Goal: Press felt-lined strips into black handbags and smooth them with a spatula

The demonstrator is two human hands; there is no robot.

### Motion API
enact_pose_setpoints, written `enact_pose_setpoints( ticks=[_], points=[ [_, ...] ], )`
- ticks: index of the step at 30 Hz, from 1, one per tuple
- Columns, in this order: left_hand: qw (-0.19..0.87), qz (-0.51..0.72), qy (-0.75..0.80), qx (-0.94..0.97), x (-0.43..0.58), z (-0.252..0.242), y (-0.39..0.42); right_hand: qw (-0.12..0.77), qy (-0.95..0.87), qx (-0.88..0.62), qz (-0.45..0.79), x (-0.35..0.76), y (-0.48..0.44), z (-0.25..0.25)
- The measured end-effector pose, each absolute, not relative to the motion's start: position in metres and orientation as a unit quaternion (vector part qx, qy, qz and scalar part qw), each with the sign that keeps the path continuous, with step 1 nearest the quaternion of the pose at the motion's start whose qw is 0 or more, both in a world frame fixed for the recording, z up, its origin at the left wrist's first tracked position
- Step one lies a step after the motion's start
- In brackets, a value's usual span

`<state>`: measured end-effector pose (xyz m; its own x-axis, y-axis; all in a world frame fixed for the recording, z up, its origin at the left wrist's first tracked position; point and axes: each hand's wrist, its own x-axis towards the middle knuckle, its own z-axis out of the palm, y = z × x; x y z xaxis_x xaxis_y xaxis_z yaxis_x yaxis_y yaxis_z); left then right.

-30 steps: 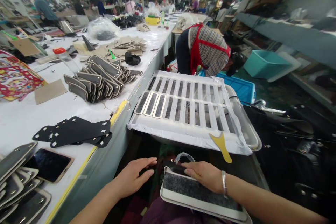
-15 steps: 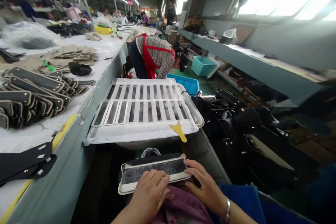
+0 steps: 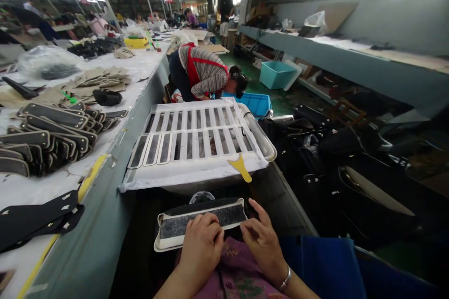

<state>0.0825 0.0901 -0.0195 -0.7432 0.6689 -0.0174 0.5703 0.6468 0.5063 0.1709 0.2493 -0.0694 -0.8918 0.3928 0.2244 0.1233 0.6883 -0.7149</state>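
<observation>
A long bag-like piece (image 3: 171,227) lies across my lap, with a dark grey strip in its middle, pale raised edges and black material behind. My left hand (image 3: 201,243) is closed over its near edge, fingers curled on the strip. At the right-hand corner my right hand (image 3: 259,238) pinches the pale edge, with the index finger lifted. What lies under the piece is hidden. Just beyond it stands a white slotted frame (image 3: 196,163), holding several grey panels with pale borders (image 3: 151,149) at its left. A yellow spatula-like tool (image 3: 241,169) rests on the frame's front edge.
On the left table (image 3: 121,142) are stacked dark strips (image 3: 59,124) and black cut pieces (image 3: 38,217). A co-worker (image 3: 205,67) in a red apron bends beyond the frame, beside a blue crate (image 3: 257,104). Black bags (image 3: 361,210) are heaped at the right.
My right hand's fingers have drawn into a pinch at the corner, and the index finger has risen. My left hand's fingers are more bent. The piece has shifted slightly left.
</observation>
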Motion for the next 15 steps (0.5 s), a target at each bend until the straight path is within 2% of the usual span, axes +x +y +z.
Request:
enact_pose_setpoints(
  ticks=[4, 9, 15],
  points=[
    [0.133, 0.241, 0.904, 0.326, 0.076, -0.018, 0.094, 0.184, -0.897, -0.149, 0.374, 0.170, 0.247, -0.071],
    [0.167, 0.265, 0.887, 0.339, 0.075, -0.020, 0.086, 0.233, -0.899, -0.069, 0.364, 0.177, 0.251, -0.078],
    [0.131, 0.247, 0.890, 0.359, 0.082, -0.023, 0.085, 0.269, -0.914, -0.039, 0.302, 0.179, 0.255, -0.080]
  ],
)
